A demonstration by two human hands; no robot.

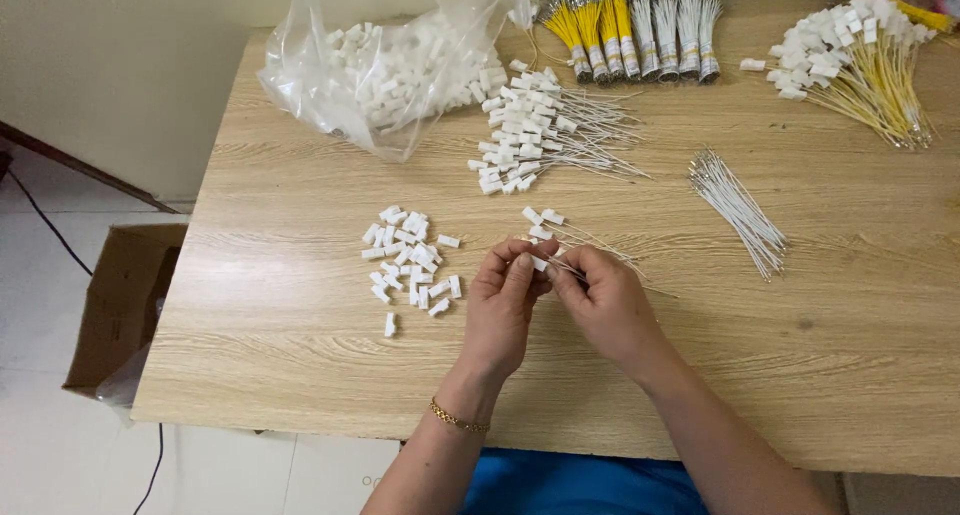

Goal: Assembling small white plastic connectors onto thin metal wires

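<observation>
My left hand and my right hand meet over the middle of the wooden table. Between their fingertips they pinch a small white plastic connector with thin white wires trailing off to the right. My left wrist wears a gold bracelet. A heap of loose white connectors lies just left of my left hand. Two or three connectors with wires lie just beyond my fingers.
A clear plastic bag of white connectors sits at the back left, beside a pile of wired white connectors. Bundles of yellow and white wires line the back edge. Loose white wires and yellow-wired connectors lie right. A cardboard box stands on the floor.
</observation>
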